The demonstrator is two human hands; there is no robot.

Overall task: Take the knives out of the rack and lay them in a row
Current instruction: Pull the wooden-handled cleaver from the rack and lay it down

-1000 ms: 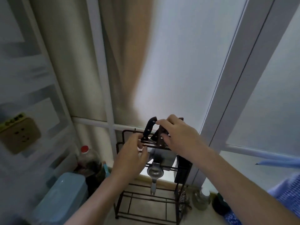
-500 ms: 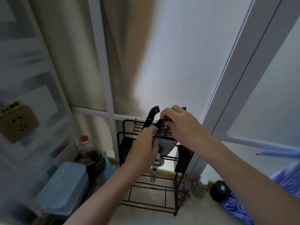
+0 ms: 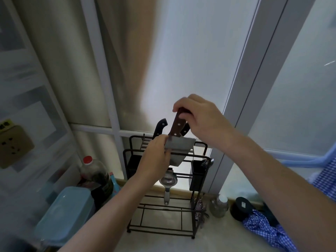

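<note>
The right hand (image 3: 201,120) wraps its fingers around the top of the brown riveted wooden handle of a broad steel cleaver (image 3: 179,148), whose blade hangs below those fingers, its lower part apparently not yet clear of the black wire rack (image 3: 200,195). The left hand (image 3: 156,159) curls at the blade's near edge, fingertips pressed together against the flat; whether it also grips a rack bar I cannot tell. To do this well, lift straight up along the slot, left fingertips on the flat and away from the cutting edge. Two black-handled knives (image 3: 161,127) stand in the rack just behind the right fingers, waiting.
</note>
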